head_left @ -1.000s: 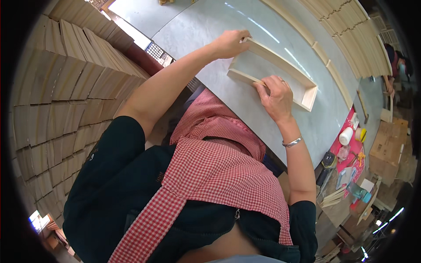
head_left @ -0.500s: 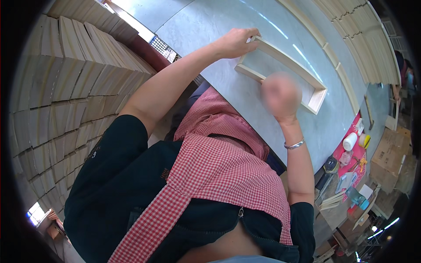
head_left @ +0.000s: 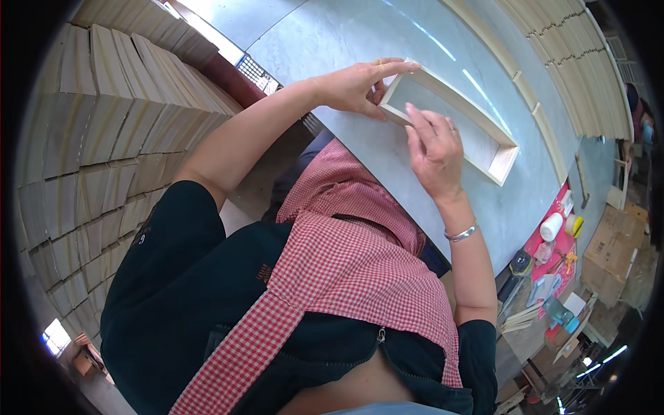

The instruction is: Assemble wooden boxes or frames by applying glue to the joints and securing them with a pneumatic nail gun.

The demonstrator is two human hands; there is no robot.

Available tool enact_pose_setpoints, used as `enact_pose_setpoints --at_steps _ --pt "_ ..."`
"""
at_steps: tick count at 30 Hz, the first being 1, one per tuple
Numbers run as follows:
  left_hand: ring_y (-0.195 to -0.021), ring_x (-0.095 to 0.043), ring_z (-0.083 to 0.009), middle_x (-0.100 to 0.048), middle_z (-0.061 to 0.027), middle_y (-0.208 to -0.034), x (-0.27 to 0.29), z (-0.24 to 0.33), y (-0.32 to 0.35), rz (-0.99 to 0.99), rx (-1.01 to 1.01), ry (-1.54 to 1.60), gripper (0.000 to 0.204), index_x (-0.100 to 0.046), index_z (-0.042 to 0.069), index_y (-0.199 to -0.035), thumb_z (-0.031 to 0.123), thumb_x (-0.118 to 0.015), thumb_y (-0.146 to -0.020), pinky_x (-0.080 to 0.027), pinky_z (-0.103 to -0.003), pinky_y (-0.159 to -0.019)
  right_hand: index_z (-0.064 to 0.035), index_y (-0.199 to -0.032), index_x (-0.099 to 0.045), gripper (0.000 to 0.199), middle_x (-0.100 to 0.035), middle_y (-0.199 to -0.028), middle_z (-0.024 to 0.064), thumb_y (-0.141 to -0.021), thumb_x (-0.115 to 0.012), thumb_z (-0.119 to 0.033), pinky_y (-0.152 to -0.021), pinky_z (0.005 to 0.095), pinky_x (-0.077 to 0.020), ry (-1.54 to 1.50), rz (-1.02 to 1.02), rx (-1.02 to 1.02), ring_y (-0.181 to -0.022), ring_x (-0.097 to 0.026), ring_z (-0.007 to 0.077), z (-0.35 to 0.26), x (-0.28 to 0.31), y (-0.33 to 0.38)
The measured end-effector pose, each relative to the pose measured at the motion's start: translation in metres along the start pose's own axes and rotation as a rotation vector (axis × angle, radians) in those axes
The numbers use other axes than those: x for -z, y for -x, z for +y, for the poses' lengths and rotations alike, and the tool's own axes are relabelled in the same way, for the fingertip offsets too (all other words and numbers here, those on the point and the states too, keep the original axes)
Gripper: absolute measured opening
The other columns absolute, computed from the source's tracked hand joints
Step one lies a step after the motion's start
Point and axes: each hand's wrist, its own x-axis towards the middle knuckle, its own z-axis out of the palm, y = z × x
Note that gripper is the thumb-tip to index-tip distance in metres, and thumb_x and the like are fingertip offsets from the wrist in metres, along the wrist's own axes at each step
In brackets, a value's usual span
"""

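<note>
Workshop with a smooth grey table (head_left: 332,41), seen from above through a round fisheye view, its straight edges bending toward the rim. Tall stacks of pale wooden boards (head_left: 97,138) fill the left side, and more wooden pieces (head_left: 574,76) lie in neat rows at the upper right. One person stands at the table, wearing a red-and-white gingham apron (head_left: 360,270) over a dark short-sleeved top (head_left: 180,283).

On the table before them lies a long, shallow rectangular wooden frame (head_left: 459,102), slanting from upper left to lower right, with the tabletop visible inside it. The left hand (head_left: 363,86) grips its left end, thumb at the near corner and forefinger stretched to the far one. The right hand (head_left: 437,149), above a silver bracelet (head_left: 462,234), is half open over the near long side, fingers loosely bent and thumb apart; whether it touches the wood is hard to tell.

Beyond the frame runs a line of slim wooden strips (head_left: 546,138). To the right, a white bottle (head_left: 551,226) and a yellow roll (head_left: 573,225) sit side by side near a cardboard box (head_left: 609,242).
</note>
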Motion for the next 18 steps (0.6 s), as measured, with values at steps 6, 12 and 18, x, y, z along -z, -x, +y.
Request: enact_pose_setpoints --at_steps 6,12,18 --pt "-0.077 -0.063 -0.0208 -0.038 -0.018 -0.153 -0.001 -0.002 -0.003 0.009 -0.03 0.094 0.103 -0.03 0.021 -0.158 -0.004 -0.08 -0.071 -0.059 -0.03 -0.068 -0.0087 -0.12 -0.069 0.04 -0.06 -0.106 0.0065 -0.081 -0.067 0.002 -0.081 0.034 -0.0493 -0.106 -0.058 0.075 -0.083 -0.056 0.0235 -0.012 -0.016 -0.017" --pt "-0.076 -0.063 -0.0202 -0.031 -0.0212 -0.155 0.004 0.007 0.002 -0.013 -0.053 0.171 0.105 -0.028 0.018 -0.159 -0.007 -0.078 -0.07 -0.058 -0.03 -0.067 -0.0069 -0.118 -0.07 0.04 -0.06 -0.106 0.0088 -0.081 -0.064 0.006 -0.08 0.0351 -0.0498 -0.205 -0.169 0.069 -0.083 -0.056 0.0254 -0.011 -0.008 -0.025" --pt "-0.072 -0.06 -0.0198 -0.038 -0.02 -0.148 -0.009 -0.017 0.001 0.037 -0.096 0.224 0.102 -0.029 0.016 -0.159 -0.005 -0.077 -0.071 -0.055 -0.03 -0.066 -0.0043 -0.114 -0.068 0.033 -0.061 -0.103 0.0101 -0.082 -0.066 0.002 -0.077 0.0363 -0.0501 -0.307 -0.212 0.012 -0.084 -0.058 0.0269 -0.017 -0.004 -0.067"
